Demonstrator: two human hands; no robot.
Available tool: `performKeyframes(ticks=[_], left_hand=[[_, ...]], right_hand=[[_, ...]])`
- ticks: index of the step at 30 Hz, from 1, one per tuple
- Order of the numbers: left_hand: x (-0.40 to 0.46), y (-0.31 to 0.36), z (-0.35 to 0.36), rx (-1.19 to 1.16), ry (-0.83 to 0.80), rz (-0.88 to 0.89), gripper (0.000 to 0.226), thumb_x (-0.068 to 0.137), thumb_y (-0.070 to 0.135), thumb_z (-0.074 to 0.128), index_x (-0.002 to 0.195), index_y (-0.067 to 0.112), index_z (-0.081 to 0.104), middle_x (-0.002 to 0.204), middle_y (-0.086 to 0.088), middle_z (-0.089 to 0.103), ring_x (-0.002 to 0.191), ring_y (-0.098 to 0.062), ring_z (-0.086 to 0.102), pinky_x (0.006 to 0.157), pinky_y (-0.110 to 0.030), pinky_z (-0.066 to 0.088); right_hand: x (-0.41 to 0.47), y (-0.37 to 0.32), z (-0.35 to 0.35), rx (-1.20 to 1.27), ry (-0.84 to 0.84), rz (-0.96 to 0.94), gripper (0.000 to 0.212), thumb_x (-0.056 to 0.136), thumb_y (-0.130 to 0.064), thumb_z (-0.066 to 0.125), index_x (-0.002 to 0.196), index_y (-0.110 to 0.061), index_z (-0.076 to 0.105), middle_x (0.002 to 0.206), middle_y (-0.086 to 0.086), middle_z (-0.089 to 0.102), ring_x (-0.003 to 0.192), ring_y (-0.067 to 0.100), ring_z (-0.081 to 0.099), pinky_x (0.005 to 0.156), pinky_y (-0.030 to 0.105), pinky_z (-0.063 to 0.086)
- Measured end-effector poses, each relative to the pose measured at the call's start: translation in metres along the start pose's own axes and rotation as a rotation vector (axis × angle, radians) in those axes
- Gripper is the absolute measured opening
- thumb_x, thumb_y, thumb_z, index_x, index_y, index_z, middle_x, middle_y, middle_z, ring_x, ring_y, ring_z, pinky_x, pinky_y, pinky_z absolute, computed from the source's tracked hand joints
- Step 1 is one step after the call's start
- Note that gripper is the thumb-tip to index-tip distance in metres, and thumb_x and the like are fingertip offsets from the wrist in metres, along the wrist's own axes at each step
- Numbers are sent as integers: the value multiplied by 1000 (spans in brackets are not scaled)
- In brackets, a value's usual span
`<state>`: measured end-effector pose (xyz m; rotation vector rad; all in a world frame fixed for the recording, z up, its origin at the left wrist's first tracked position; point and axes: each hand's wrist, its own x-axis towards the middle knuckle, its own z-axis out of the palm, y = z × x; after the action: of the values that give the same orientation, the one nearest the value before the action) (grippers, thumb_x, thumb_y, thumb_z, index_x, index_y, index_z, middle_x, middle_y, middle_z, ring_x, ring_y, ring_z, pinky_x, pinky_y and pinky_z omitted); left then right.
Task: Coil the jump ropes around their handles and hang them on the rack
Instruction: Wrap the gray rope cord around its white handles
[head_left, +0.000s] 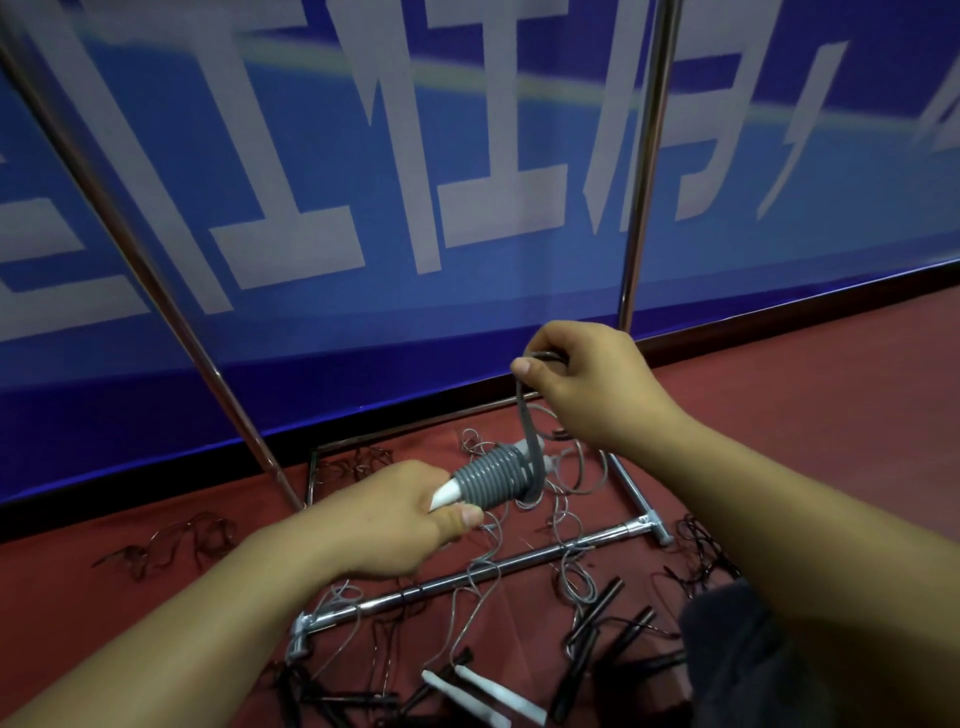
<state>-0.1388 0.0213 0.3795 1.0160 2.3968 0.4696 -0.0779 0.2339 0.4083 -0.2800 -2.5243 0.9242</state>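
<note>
While the left hand (400, 514) grips the white handles (448, 498) at their pointed end, fingers curled tight around them, the right hand (582, 384) is up higher and pinches the loose end of the grey rope (527, 415) between thumb and fingers. So the hands are apart, each clamped on a different bit of the same jump rope. Most of that rope is already wound into a neat fat coil (493, 480) around the handles, and the tail runs straight up from the far end of the coil to the right hand.

Everything's being held in the air over the bottom of the rack. Its chrome base bar (467, 577) lies across the red floor (779, 415) right below the hands, and two shiny uprights go up in front of a big blue banner (363, 156) with white lettering; the left pole (156, 270) leans across the shot, the right pole (641, 182) is straighter.

Down on the floor it's kind of a mess: thin grey cord (571, 566) looped over and around the base bar, another pair of white handles (483, 693) near the bottom edge, several black handles (597, 605) with tangled black cord to the right, and one more dark tangle (171, 545) off to the left. Something dark, maybe a knee (737, 649), sits at lower right, hard to tell.
</note>
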Motion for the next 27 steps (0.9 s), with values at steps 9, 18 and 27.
performKeyframes(ticks=[9,18,27], left_hand=[[-16,14,-1,2,-56,132,38,96,40,60,68,19,45,51,12,42,48,-5,35,50,-25,31],[-39,25,-3,43,-89,156,39,92,51,60,69,22,46,54,12,44,49,-8,39,53,-31,35],[-57,39,-6,-138,-53,221,38,95,45,61,77,14,52,52,7,50,47,-10,44,51,-38,40]], right_hand=[[1,7,7,-48,-162,-93,14,90,-35,69,85,-22,71,77,-9,67,75,6,61,65,20,44],[-3,7,8,243,-432,-106,12,89,-28,72,77,-30,72,74,1,70,65,4,58,63,22,48],[-5,-1,12,519,-458,-27,21,75,-41,69,79,-20,75,85,12,74,79,11,65,76,25,53]])
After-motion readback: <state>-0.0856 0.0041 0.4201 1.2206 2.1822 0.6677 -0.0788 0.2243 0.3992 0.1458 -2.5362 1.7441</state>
